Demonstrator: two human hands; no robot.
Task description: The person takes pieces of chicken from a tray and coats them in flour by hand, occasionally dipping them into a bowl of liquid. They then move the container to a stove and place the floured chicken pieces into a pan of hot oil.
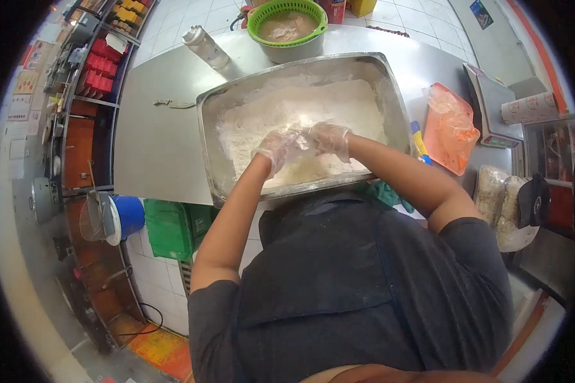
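A large rectangular metal tray (pixel 206 137) holds a thick bed of white flour (pixel 271 108). Over its near half, my left hand (pixel 273 150) and my right hand (pixel 331 140) face each other, both in clear plastic gloves. The fingers of both hands are curled in and come close together at the middle. Between them something glossy and see-through (pixel 299 138) catches the light; whether it is loose glove plastic or a separate piece, I cannot make out. Flour dusts the gloves.
Behind the tray stands a green colander (pixel 257 27) in a pot with cloudy liquid. A clear bottle (pixel 206 48) and a knife (pixel 174 103) lie to the left on the steel table (pixel 150 140). Rightward are an orange tray (pixel 450 143) with plastic, a scale (pixel 492 105) and filled bags (pixel 501 204).
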